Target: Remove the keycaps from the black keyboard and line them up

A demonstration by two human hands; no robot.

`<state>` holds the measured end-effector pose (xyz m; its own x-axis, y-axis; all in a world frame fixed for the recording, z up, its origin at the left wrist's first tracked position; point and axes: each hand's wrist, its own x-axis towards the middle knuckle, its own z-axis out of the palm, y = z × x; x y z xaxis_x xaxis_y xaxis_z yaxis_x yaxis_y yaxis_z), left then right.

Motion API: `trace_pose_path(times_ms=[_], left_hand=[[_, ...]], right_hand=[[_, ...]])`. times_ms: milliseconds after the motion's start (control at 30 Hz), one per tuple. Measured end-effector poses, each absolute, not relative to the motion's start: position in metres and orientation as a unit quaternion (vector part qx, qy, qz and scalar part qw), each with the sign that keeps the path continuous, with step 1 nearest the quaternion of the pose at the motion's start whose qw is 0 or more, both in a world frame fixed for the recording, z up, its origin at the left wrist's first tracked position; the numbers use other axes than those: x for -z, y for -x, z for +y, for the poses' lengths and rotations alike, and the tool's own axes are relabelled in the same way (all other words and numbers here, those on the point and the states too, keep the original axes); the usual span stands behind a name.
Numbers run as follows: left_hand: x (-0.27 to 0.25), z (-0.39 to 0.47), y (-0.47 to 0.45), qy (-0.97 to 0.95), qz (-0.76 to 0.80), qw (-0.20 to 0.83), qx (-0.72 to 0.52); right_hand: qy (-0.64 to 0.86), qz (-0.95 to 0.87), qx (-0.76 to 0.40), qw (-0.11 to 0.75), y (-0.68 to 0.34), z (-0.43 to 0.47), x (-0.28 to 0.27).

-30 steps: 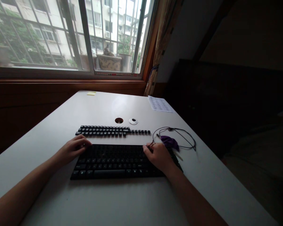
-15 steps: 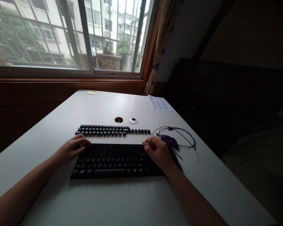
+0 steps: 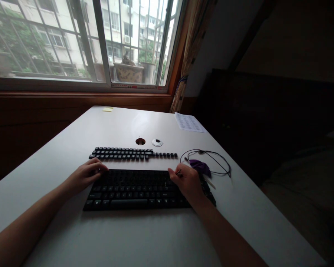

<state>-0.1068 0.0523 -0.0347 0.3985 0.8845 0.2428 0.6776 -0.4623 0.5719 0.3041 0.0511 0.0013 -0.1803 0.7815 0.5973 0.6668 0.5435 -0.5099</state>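
A black keyboard (image 3: 133, 194) lies flat on the white table, its upper rows without keycaps and its lower rows capped. My left hand (image 3: 90, 172) grips its far left corner, fingertips curled at the edge. Over the right part of the keyboard, my right hand (image 3: 186, 180) is closed around a small, thin dark tool (image 3: 179, 172), mostly hidden by the fingers. Beyond the keyboard, removed keycaps (image 3: 122, 153) stand in rows, with a shorter line of them toward the right.
Right of the keyboard are a coiled black cable (image 3: 222, 157), a purple cloth (image 3: 200, 167) and a pale thin stick (image 3: 210, 182). Farther back lie a printed sheet (image 3: 189, 122), a yellow note (image 3: 107, 109), a cable hole (image 3: 140, 141) and its white cover (image 3: 157, 142).
My right hand has turned slightly and its fingers have closed more, with the tool tilted between them. My left hand and the rows of keycaps look the same.
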Motion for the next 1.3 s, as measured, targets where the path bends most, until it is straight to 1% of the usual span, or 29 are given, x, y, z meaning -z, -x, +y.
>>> trace_pose_path(times_ms=[433,500,600,700,1100,1300], left_hand=[[0.0339,0.0515,0.1065,-0.814,0.483,0.187,-0.262],[0.0331,0.0510,0.1058,-0.814,0.481,0.187,-0.265],[0.0317,0.0504,0.1047,-0.814,0.478,0.189,-0.269],[0.0315,0.0508,0.1050,-0.814,0.478,0.193,-0.269],[0.0350,0.0512,0.1056,-0.815,0.478,0.203,-0.257],[0.0338,0.0512,0.1039,-0.817,0.473,0.209,-0.255]], right_hand=[[0.489,-0.751,-0.094,0.433,-0.3116,0.0574,-0.0040],[0.504,-0.743,-0.137,0.417,-0.3111,0.0566,-0.0037],[0.526,-0.720,-0.232,0.389,-0.3102,0.0552,-0.0036],[0.534,-0.700,-0.276,0.386,-0.3094,0.0551,-0.0036],[0.553,-0.687,-0.239,0.406,-0.3082,0.0554,-0.0024],[0.554,-0.680,-0.241,0.416,-0.3074,0.0563,-0.0008]])
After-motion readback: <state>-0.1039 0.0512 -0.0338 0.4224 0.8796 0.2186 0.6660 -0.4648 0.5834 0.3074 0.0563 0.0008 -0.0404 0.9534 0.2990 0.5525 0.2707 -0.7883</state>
